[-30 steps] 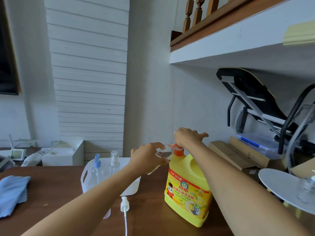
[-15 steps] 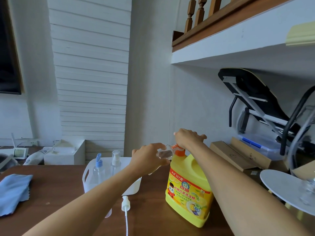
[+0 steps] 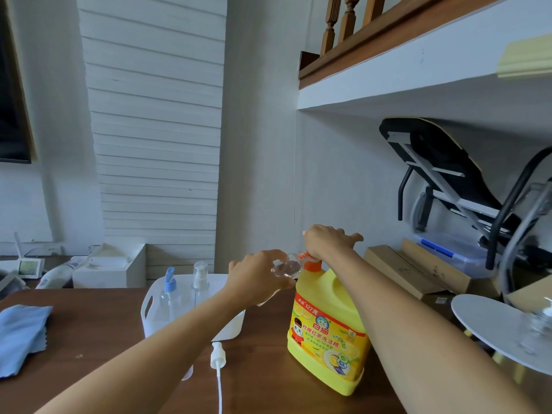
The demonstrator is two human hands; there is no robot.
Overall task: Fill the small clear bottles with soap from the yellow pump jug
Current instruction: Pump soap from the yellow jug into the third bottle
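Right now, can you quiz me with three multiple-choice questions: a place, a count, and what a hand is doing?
1. Where is the blue cloth? A. table's left side B. floor C. chair
2. How many bottles stand in the white basket? A. none B. two C. five
3. What does the right hand do? A. hangs idle B. wipes the wall C. rests on the yellow jug's pump
Answers: A, it lies at the left edge; B, one blue-topped bottle, one clear-capped bottle; C, it sits on the pump while the left hand holds a small clear bottle there.
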